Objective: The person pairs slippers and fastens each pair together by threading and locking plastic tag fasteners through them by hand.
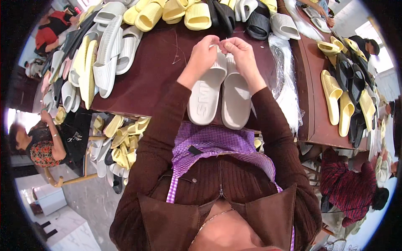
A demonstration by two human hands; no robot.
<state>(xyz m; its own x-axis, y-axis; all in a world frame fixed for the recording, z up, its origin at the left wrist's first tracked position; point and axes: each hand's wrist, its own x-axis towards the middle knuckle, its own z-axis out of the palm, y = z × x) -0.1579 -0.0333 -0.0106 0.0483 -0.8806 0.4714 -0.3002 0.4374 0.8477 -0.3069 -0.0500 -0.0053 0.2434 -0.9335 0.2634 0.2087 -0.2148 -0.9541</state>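
Side by side at the near edge of the dark red table lie two pale grey slide sandals, the left one and the right one, heels toward me. My left hand and my right hand meet above their straps, fingertips pinched close together. Whatever is between the fingers is too small or hidden to name. Both hands partly cover the straps and toe ends of the pair.
Yellow slides, black slides and grey slides ring the table. Clear plastic wrapping lies at my right. A second table carries more slides. Other people sit at both sides.
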